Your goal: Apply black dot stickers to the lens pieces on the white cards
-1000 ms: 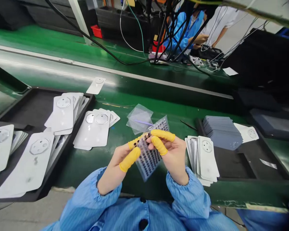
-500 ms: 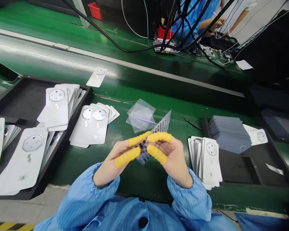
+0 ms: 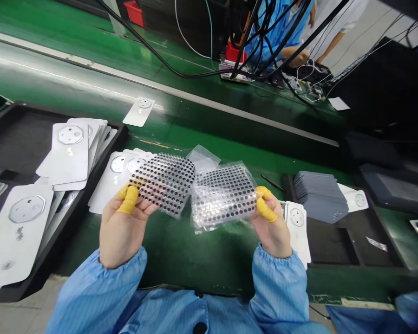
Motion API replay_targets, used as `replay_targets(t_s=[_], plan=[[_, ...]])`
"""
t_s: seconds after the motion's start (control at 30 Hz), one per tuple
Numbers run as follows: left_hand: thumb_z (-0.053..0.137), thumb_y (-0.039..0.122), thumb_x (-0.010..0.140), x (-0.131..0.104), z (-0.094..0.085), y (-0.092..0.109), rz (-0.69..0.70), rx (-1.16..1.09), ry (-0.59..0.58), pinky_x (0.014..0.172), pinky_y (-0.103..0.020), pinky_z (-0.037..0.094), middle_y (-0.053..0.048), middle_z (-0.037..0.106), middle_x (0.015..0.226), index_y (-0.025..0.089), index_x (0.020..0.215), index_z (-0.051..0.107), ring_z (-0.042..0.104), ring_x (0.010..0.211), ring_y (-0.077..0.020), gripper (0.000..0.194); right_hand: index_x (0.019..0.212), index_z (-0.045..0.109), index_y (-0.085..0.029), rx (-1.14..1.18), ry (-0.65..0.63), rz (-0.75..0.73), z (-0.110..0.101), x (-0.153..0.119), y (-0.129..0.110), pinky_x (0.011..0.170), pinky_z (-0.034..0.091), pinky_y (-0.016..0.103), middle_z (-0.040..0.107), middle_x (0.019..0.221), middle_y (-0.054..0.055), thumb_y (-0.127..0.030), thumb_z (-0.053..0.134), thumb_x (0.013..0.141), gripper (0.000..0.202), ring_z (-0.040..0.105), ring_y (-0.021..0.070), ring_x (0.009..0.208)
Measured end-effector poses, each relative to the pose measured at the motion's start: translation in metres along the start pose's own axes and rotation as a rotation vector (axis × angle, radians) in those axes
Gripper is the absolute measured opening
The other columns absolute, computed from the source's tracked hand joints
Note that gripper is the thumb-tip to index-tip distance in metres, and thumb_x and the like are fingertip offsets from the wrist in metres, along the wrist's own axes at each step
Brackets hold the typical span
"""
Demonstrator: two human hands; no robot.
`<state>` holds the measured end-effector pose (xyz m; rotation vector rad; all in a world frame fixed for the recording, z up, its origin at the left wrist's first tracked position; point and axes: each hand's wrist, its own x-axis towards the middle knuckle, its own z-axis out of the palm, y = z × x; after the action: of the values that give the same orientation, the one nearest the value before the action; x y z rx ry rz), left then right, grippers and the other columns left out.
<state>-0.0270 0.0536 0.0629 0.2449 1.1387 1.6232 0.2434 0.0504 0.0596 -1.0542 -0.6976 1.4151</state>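
Note:
Between thumb and fingers, my left hand (image 3: 125, 227) pinches the edge of a clear sheet of black dots (image 3: 169, 181). Yellow finger cots cover its thumb and at least one finger. My right hand (image 3: 273, 227), also in yellow cots, grips the right edge of clear plastic (image 3: 226, 192) with rows of black dots inside or behind it. The two dotted pieces are apart at the bottom and close together near the middle. Beneath them lie clear plastic sheets (image 3: 205, 155). White cards with a round printed dial (image 3: 104, 185) are partly covered by the left sheet.
A black tray with white cards (image 3: 121, 134) stands at left. One white card (image 3: 139, 111) lies farther back. At right are a stack of white cards (image 3: 297, 227), a black tray (image 3: 364, 253) with grey panels (image 3: 320, 197), and a dark thin tool (image 3: 272, 182). Cables (image 3: 264, 37) hang before a co-worker.
My hands have moved apart, left and right. The dotted material, held bunched between both hands before, is now spread as two pieces, one in each hand.

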Motion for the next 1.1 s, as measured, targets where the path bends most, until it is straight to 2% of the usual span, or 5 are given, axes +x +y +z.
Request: replay_targets(t_s=[0.13,0.4,0.63,0.8,1.1], plan=[[0.059,0.0,0.074,0.001,-0.012,0.003,0.039,-0.071,0.092,0.047,-0.014,0.051,0.001,0.064,0.059,0.012,0.07,0.062,0.058,0.05,-0.0079,0.013,0.083,0.068,-0.026,0.086,0.11,-0.163,-0.017,0.001,-0.009,0.064,0.052,0.015,0.067,0.073,-0.008,-0.035,0.084,0.062,0.028,0.062,0.0057,0.065],[0.078,0.026,0.062,0.013,-0.07,-0.042,-0.473,0.578,-0.194,0.062,-0.027,0.058,-0.006,0.073,0.074,0.014,0.09,0.071,0.069,0.066,-0.0199,0.031,0.082,0.071,-0.028,0.074,0.155,-0.213,-0.032,0.001,-0.026,0.063,0.054,0.021,0.07,0.078,-0.007,-0.034,0.081,0.064,0.021,0.065,0.0085,0.065],[0.068,0.027,0.071,0.003,-0.095,-0.055,0.504,1.344,-0.118,0.103,-0.053,0.043,-0.011,0.062,0.129,0.022,0.109,0.068,0.058,0.117,-0.0346,0.039,0.079,0.072,-0.026,-0.057,0.049,-0.099,-0.005,0.0,-0.017,0.053,0.048,0.018,0.065,0.072,-0.006,-0.037,0.083,0.059,0.025,0.056,0.0067,0.057],[0.07,0.022,0.077,-0.02,-0.063,-0.028,0.314,0.872,-0.104,0.103,-0.036,0.046,-0.009,0.067,0.119,0.02,0.118,0.066,0.062,0.112,-0.0247,0.042,0.083,0.072,-0.028,-0.169,-0.057,-0.068,0.021,-0.008,0.0,0.055,0.051,0.018,0.068,0.077,-0.004,-0.032,0.079,0.069,0.017,0.06,0.0081,0.061],[0.074,0.035,0.077,-0.062,0.001,-0.029,-0.172,0.187,-0.681,0.089,-0.036,0.055,-0.008,0.072,0.114,0.028,0.112,0.072,0.068,0.104,-0.0281,0.035,0.127,0.058,-0.023,-0.672,-0.567,-0.634,0.069,-0.039,0.032,0.08,0.056,0.033,0.062,0.108,0.01,-0.02,0.059,0.089,0.038,0.063,0.0188,0.095]])
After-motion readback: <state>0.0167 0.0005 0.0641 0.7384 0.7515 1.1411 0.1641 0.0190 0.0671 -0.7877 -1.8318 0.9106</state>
